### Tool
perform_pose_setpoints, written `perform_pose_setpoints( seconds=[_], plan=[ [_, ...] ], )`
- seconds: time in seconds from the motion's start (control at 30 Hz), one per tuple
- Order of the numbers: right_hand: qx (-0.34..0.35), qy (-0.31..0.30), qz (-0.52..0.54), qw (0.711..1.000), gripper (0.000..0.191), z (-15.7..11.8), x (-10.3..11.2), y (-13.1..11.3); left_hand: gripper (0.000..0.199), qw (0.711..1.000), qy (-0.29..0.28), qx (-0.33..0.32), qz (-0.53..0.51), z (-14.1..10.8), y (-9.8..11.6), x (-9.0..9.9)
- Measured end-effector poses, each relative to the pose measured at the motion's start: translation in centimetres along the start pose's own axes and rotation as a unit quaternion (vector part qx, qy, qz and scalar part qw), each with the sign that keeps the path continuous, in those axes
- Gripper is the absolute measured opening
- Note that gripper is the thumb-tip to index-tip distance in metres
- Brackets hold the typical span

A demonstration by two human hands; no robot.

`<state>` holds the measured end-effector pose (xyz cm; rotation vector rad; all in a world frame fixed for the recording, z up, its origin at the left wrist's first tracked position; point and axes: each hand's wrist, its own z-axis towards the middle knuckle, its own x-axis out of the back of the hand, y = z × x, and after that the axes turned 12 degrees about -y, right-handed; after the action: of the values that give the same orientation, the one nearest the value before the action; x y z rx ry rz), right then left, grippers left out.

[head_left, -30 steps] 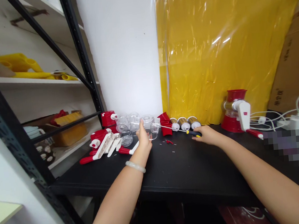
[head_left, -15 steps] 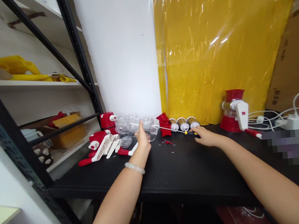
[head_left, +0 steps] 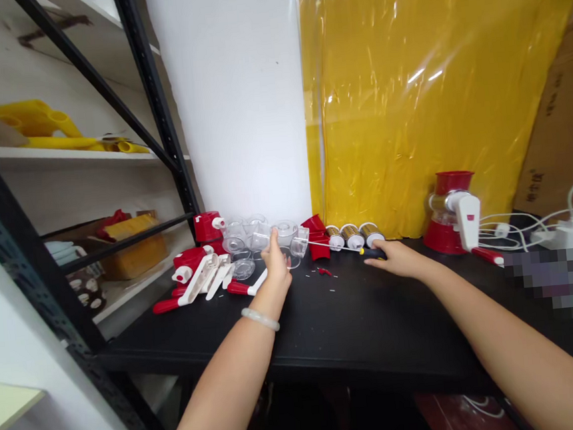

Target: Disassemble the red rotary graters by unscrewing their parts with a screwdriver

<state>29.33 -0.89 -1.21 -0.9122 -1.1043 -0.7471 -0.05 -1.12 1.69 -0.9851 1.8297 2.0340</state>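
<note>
The clear part [head_left: 299,242] is above the tabletop [head_left: 347,330], clamped in my left hand [head_left: 277,264], thumb up. The screwdriver [head_left: 371,254] reaches its open end from the right, its handle gripped in my closed right hand [head_left: 393,258]. Just beyond the shaft, between my hands, are red parts [head_left: 319,245] and three drums [head_left: 352,237]; a small red piece [head_left: 325,272] lies nearer me. White cranks [head_left: 198,281] lie left of my left hand, and a grinder [head_left: 444,238] stands right of my right.
</note>
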Motion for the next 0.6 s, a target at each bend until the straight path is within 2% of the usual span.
perform_pose_setpoints(
  seconds=[0.13,0.27,0.43,0.6],
  plan=[
    [0.027,-0.017,0.005,0.999,0.021,0.2,-0.6,0.2,0.053,0.999,0.017,-0.009,0.049,0.1,0.0,0.0],
    [0.027,0.001,-0.015,1.0,0.03,0.6,-1.2,1.0,0.052,0.999,0.014,-0.016,0.048,0.1,0.1,0.0],
    [0.057,0.01,-0.015,0.998,0.033,0.9,-1.1,1.5,0.053,0.999,0.017,-0.001,0.049,0.1,0.0,0.0],
    [0.024,0.002,0.008,1.0,0.027,0.5,-0.3,0.5,0.054,0.999,0.024,0.019,0.038,0.1,0.1,-0.1]
  ],
)
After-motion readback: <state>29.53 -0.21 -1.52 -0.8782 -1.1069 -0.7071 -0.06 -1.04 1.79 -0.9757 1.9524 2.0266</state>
